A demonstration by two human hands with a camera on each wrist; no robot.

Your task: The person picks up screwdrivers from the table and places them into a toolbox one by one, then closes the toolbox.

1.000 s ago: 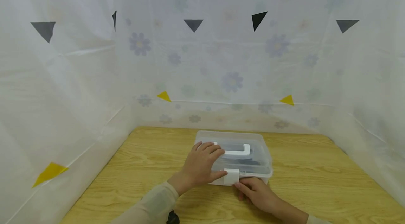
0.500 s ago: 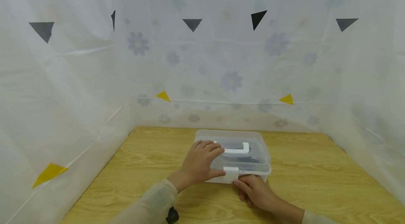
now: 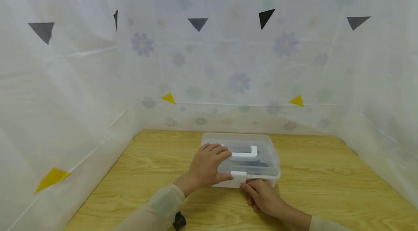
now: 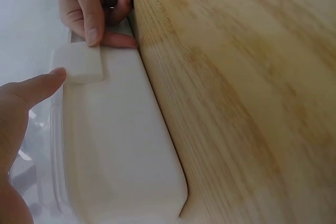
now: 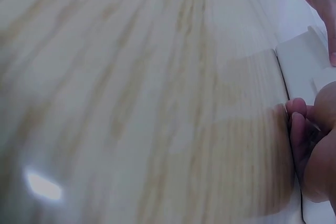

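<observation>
On the far left I see only the white flowered sheeting (image 3: 65,89) walling in the wooden counter (image 3: 326,187). Moving in, my left hand (image 3: 207,167) lies flat on the lid of the clear plastic box (image 3: 261,140), fingers spread and relaxed beside the white carry handle (image 3: 245,152), thumb tip touching the white front latch (image 3: 238,177). The box sits at the middle of the counter, toward the back. Just right of the latch, my right hand (image 3: 262,196) rests at the box's front edge, its fingers curled and pinching the latch from below, as the left wrist view shows (image 4: 94,22). I judge the lid is seated and the latch looks pressed down or nearly so; whether it has clicked home I cannot tell.
</observation>
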